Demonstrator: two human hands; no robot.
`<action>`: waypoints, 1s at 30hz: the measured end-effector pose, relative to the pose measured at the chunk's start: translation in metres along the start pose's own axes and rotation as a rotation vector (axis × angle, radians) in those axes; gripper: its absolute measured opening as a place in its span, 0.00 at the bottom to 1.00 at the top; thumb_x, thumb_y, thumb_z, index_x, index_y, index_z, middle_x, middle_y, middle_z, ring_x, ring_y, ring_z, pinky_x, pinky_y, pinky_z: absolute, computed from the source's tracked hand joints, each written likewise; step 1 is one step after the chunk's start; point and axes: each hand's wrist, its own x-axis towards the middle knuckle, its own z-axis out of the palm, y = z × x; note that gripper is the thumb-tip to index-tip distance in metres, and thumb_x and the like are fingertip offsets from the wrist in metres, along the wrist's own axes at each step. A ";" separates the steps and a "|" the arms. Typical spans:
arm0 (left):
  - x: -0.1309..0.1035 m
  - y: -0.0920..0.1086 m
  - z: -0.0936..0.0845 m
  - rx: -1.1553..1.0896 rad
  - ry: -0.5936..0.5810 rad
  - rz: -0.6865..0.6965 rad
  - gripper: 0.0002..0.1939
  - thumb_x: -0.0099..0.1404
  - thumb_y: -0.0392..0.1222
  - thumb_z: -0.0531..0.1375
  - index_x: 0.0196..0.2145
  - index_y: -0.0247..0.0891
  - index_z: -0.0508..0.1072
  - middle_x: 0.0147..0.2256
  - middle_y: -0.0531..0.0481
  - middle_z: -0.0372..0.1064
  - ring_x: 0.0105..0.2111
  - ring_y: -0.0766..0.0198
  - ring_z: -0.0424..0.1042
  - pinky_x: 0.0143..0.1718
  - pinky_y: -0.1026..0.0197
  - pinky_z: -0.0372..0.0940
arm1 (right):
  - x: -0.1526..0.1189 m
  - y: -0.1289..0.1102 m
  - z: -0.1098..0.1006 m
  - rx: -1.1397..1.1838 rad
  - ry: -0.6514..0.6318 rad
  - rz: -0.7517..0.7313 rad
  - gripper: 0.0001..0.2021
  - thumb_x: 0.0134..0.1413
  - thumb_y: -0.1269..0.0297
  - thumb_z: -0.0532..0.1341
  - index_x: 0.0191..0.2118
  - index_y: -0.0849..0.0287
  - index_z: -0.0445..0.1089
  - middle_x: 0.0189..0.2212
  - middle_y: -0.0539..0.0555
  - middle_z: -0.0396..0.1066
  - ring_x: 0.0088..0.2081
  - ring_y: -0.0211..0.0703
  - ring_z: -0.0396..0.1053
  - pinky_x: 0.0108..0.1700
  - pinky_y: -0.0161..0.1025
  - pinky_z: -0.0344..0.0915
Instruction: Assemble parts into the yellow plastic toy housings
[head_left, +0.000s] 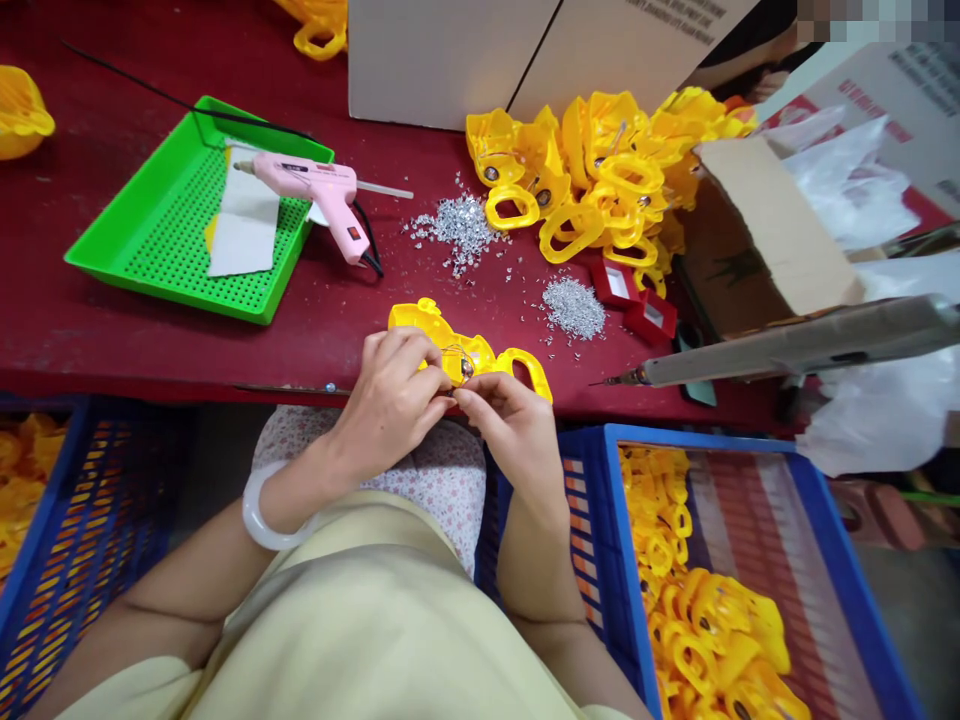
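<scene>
At the table's front edge lies a yellow plastic shell (427, 318) with a ring-shaped handle, thin wires and a small round metal part (466, 367) inside it. My left hand (397, 385) is over the shell's near side, its fingers pinched together. Against its fingertips, my right hand (510, 415) pinches too, thumb against forefinger. Both hold something small and dark between them, too small to name. Beyond the shell are a pile of larger silvery pieces (461, 228) and a pile of small screws (574, 308).
A pink glue gun (311, 182) rests on a green tray (172, 290). Yellow shells (592, 140) are heaped at the back. An electric screwdriver (750, 345) points in from the right. Blue crates (619, 520) stand below the table. A person's hand (771, 82) shows at the upper right.
</scene>
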 end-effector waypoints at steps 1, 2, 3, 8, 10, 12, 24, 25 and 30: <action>0.000 0.001 0.002 0.014 0.000 0.010 0.06 0.67 0.37 0.60 0.31 0.36 0.73 0.38 0.44 0.71 0.45 0.53 0.65 0.46 0.49 0.59 | -0.002 0.000 0.000 -0.046 -0.015 -0.025 0.09 0.54 0.57 0.65 0.31 0.58 0.72 0.27 0.50 0.74 0.28 0.36 0.71 0.33 0.36 0.69; -0.001 0.002 0.003 0.025 -0.002 0.021 0.06 0.67 0.37 0.60 0.31 0.35 0.73 0.38 0.44 0.71 0.45 0.53 0.65 0.46 0.49 0.59 | -0.004 0.000 0.001 -0.086 -0.021 -0.051 0.08 0.55 0.58 0.64 0.31 0.58 0.72 0.27 0.50 0.74 0.29 0.37 0.71 0.34 0.36 0.69; -0.001 0.002 0.005 0.035 -0.004 0.031 0.06 0.67 0.37 0.59 0.31 0.35 0.73 0.38 0.44 0.71 0.45 0.53 0.65 0.46 0.49 0.59 | -0.005 0.001 0.001 -0.123 -0.021 -0.076 0.08 0.56 0.59 0.64 0.30 0.58 0.71 0.27 0.50 0.74 0.29 0.37 0.71 0.34 0.36 0.69; -0.002 0.000 0.002 0.031 -0.005 0.045 0.06 0.67 0.39 0.61 0.32 0.35 0.73 0.39 0.44 0.71 0.45 0.53 0.66 0.46 0.49 0.60 | -0.003 0.002 -0.002 -0.266 -0.012 -0.169 0.07 0.58 0.62 0.61 0.30 0.58 0.69 0.26 0.50 0.73 0.28 0.37 0.69 0.32 0.35 0.67; 0.001 -0.005 -0.003 0.029 0.030 0.007 0.06 0.67 0.40 0.61 0.35 0.35 0.74 0.40 0.43 0.70 0.45 0.53 0.66 0.45 0.50 0.60 | -0.002 0.001 -0.004 -0.308 0.025 -0.198 0.07 0.58 0.64 0.60 0.30 0.57 0.68 0.26 0.50 0.72 0.28 0.37 0.69 0.32 0.35 0.66; 0.005 -0.010 -0.009 0.059 0.054 -0.033 0.04 0.68 0.38 0.59 0.37 0.36 0.74 0.40 0.43 0.71 0.46 0.53 0.65 0.45 0.50 0.60 | -0.001 -0.001 -0.006 -0.358 0.061 -0.222 0.07 0.59 0.64 0.60 0.30 0.57 0.68 0.26 0.50 0.72 0.28 0.37 0.69 0.32 0.36 0.65; 0.040 -0.019 0.004 0.159 -0.137 0.068 0.07 0.67 0.36 0.58 0.35 0.37 0.78 0.41 0.42 0.70 0.46 0.50 0.63 0.44 0.48 0.57 | -0.006 -0.002 -0.013 -0.562 0.125 -0.298 0.06 0.60 0.66 0.58 0.30 0.56 0.66 0.27 0.50 0.71 0.27 0.37 0.67 0.31 0.36 0.62; 0.041 -0.020 0.005 0.152 -0.146 0.069 0.07 0.67 0.36 0.59 0.35 0.37 0.77 0.41 0.43 0.70 0.45 0.50 0.63 0.43 0.49 0.57 | -0.006 -0.002 -0.013 -0.567 0.123 -0.301 0.06 0.60 0.66 0.57 0.31 0.56 0.66 0.27 0.50 0.71 0.27 0.37 0.67 0.31 0.36 0.62; 0.041 -0.026 0.003 0.094 -0.154 0.050 0.08 0.68 0.36 0.58 0.34 0.38 0.77 0.38 0.46 0.73 0.43 0.54 0.66 0.44 0.49 0.56 | -0.004 0.003 -0.013 -0.571 0.150 -0.283 0.07 0.59 0.65 0.58 0.29 0.57 0.66 0.26 0.50 0.71 0.26 0.37 0.66 0.30 0.36 0.61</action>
